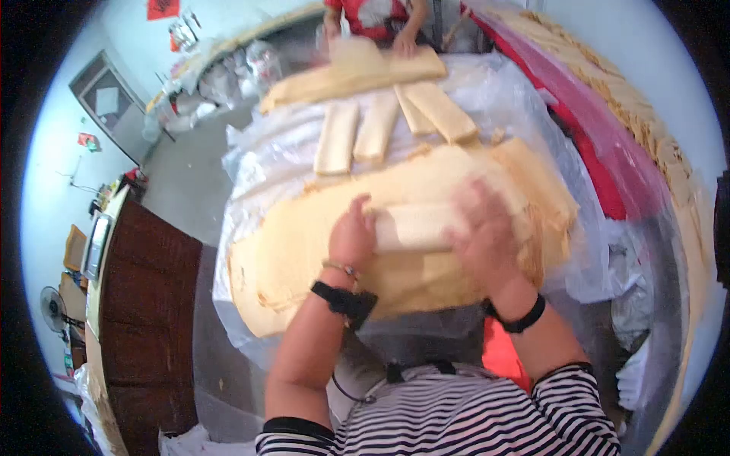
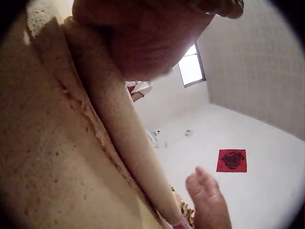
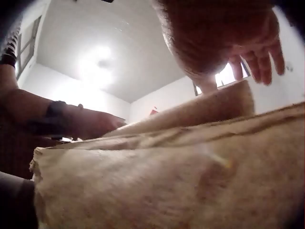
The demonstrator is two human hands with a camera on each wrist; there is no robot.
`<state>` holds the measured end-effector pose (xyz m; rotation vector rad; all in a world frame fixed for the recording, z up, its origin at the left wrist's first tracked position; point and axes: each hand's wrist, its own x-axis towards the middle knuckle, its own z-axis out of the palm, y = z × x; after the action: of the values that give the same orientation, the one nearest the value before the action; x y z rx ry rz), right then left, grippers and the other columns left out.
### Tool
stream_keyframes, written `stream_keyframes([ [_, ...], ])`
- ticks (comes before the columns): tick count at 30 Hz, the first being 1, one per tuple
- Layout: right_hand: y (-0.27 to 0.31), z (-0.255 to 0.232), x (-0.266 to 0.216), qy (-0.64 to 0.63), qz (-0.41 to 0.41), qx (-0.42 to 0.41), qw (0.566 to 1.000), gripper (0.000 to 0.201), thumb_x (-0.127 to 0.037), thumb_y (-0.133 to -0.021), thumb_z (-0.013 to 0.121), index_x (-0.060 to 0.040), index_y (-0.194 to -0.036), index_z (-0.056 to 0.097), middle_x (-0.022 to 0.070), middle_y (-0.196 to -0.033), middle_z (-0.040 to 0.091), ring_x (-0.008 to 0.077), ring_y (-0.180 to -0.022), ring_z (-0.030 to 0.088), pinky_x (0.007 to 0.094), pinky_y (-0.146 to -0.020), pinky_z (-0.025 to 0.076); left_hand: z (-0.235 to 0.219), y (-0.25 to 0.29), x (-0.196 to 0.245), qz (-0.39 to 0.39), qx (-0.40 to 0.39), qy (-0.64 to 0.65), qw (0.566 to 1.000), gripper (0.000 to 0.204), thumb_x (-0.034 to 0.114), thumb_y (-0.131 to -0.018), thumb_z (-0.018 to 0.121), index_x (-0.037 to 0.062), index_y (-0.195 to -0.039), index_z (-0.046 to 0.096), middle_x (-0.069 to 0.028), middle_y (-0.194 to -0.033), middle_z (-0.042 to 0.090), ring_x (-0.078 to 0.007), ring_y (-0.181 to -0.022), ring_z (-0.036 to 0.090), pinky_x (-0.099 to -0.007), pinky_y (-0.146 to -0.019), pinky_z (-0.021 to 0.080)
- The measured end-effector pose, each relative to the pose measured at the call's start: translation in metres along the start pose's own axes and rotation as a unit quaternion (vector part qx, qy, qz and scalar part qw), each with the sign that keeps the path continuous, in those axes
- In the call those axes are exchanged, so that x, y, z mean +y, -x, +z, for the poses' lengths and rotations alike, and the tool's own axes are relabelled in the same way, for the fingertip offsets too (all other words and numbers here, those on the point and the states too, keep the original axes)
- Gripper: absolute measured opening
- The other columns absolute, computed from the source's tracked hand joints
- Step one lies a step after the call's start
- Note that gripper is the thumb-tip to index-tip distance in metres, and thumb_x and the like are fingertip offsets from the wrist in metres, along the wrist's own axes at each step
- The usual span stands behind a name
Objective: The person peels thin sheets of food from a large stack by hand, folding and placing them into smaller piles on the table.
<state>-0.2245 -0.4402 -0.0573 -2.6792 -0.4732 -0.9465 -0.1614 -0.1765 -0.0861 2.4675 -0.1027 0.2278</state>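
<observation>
A flat roll of pale-yellow sheet (image 1: 413,226), which looks like tofu skin, lies crosswise on a wide stack of similar sheets (image 1: 300,220). My left hand (image 1: 353,237) is at the roll's left end, its fingers pointing away from me. At the other end is my right hand (image 1: 490,232), blurred in the head view. The right wrist view shows that hand (image 3: 224,40) with fingers stretched out and the thumb at the roll (image 3: 200,107). In the left wrist view, my left palm (image 2: 143,43) overlaps the near part of the roll (image 2: 121,119).
Beyond the stack, several folded strips (image 1: 337,138) lie on plastic sheeting (image 1: 285,137). A person in red (image 1: 372,19) works across the table at a long folded sheet (image 1: 312,87). More yellow sheets (image 1: 608,83) line the right side. A dark brown cabinet (image 1: 148,304) stands at left.
</observation>
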Motion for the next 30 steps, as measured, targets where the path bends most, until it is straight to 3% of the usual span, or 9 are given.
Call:
stream_keyframes([
  [2, -0.002, 0.004, -0.02, -0.043, -0.076, -0.1, 0.991, 0.062, -0.044, -0.085, 0.074, -0.0167, -0.139, 0.06, 0.0146, -0.148, 0.053, 0.0378, -0.143, 0.041, 0.0595, -0.12, 0.025, -0.004, 0.007, 0.012, -0.003, -0.003, -0.071, 0.997, 0.037, 0.022, -0.097, 0.061, 0.0148, -0.133, 0.056, -0.0221, -0.092, 0.071, -0.0411, -0.086, 0.069, -0.0519, -0.075, 0.056],
  [3, 0.007, 0.024, -0.015, -0.036, -0.035, -0.166, 0.985, 0.062, -0.049, -0.088, 0.069, -0.0205, -0.142, 0.058, 0.0134, -0.152, 0.049, 0.0393, -0.145, 0.037, 0.0624, -0.12, 0.023, -0.006, 0.009, 0.021, -0.01, -0.008, -0.123, 0.992, 0.036, 0.023, -0.097, 0.061, 0.0149, -0.132, 0.057, -0.0203, -0.099, 0.073, -0.0388, -0.091, 0.07, -0.0508, -0.074, 0.057],
  [5, 0.011, 0.031, -0.011, -0.015, -0.034, -0.169, 0.985, 0.062, -0.055, -0.092, 0.063, -0.0255, -0.146, 0.055, 0.0112, -0.159, 0.041, 0.0394, -0.149, 0.031, 0.0647, -0.119, 0.019, -0.028, 0.02, 0.061, -0.01, -0.01, -0.263, 0.965, 0.04, 0.021, -0.095, 0.06, 0.0152, -0.134, 0.058, -0.0164, -0.126, 0.068, -0.0327, -0.117, 0.066, -0.0485, -0.088, 0.056],
  [8, 0.011, 0.025, -0.013, -0.005, -0.033, -0.201, 0.979, 0.063, -0.057, -0.093, 0.06, -0.0267, -0.148, 0.053, 0.0099, -0.162, 0.037, 0.0385, -0.151, 0.028, 0.0669, -0.118, 0.018, -0.019, 0.02, 0.045, 0.307, 0.168, -0.31, 0.884, 0.044, 0.02, -0.093, 0.059, 0.015, -0.137, 0.058, -0.0118, -0.144, 0.058, -0.029, -0.136, 0.053, -0.0477, -0.105, 0.048],
  [11, 0.012, 0.029, -0.009, -0.004, -0.047, -0.205, 0.978, 0.065, -0.059, -0.094, 0.059, -0.0263, -0.149, 0.051, 0.0094, -0.163, 0.035, 0.0385, -0.151, 0.027, 0.0679, -0.117, 0.017, -0.001, 0.017, 0.03, 0.299, -0.048, -0.18, 0.936, 0.047, 0.018, -0.093, 0.057, 0.0149, -0.14, 0.057, -0.0115, -0.145, 0.057, -0.0292, -0.142, 0.048, -0.0475, -0.115, 0.037],
  [15, 0.015, 0.036, -0.004, -0.016, -0.042, -0.168, 0.985, 0.069, -0.058, -0.092, 0.062, -0.0236, -0.15, 0.05, 0.01, -0.163, 0.036, 0.0401, -0.15, 0.03, 0.0683, -0.117, 0.018, -0.005, 0.008, 0.034, 0.329, -0.052, -0.199, 0.922, 0.04, 0.022, -0.097, 0.054, 0.0143, -0.136, 0.06, -0.0122, -0.137, 0.063, -0.0305, -0.128, 0.059, -0.0484, -0.107, 0.045],
  [20, 0.023, 0.028, -0.005, -0.043, -0.04, -0.153, 0.986, 0.07, -0.051, -0.089, 0.068, -0.0179, -0.149, 0.051, 0.0134, -0.157, 0.044, 0.038, -0.147, 0.036, 0.0621, -0.118, 0.024, -0.008, -0.023, 0.05, 0.244, -0.173, -0.296, 0.907, 0.041, 0.029, -0.089, 0.064, 0.0154, -0.127, 0.066, -0.0135, -0.101, 0.07, -0.0334, -0.093, 0.069, -0.0482, -0.083, 0.054],
  [26, 0.043, -0.038, 0.007, -0.19, 0.007, -0.058, 0.98, 0.057, -0.028, -0.086, 0.075, -0.0097, -0.138, 0.06, 0.0158, -0.14, 0.058, 0.0341, -0.132, 0.053, 0.0486, -0.111, 0.041, -0.034, -0.047, 0.046, 0.111, -0.305, -0.016, 0.946, 0.034, 0.031, -0.084, 0.08, 0.0062, -0.106, 0.077, -0.0123, -0.094, 0.075, -0.0205, -0.084, 0.07, -0.0348, -0.078, 0.055],
  [30, 0.105, -0.053, 0.021, -0.348, 0.019, -0.102, 0.932, 0.034, -0.022, -0.09, 0.073, -0.0086, -0.121, 0.07, 0.0139, -0.112, 0.073, 0.0327, -0.101, 0.071, 0.0419, -0.088, 0.057, -0.029, -0.079, 0.042, -0.028, -0.194, 0.242, 0.95, 0.03, 0.029, -0.089, 0.078, 0.003, -0.104, 0.076, -0.0012, -0.086, 0.072, -0.009, -0.077, 0.065, -0.0287, -0.071, 0.052],
])
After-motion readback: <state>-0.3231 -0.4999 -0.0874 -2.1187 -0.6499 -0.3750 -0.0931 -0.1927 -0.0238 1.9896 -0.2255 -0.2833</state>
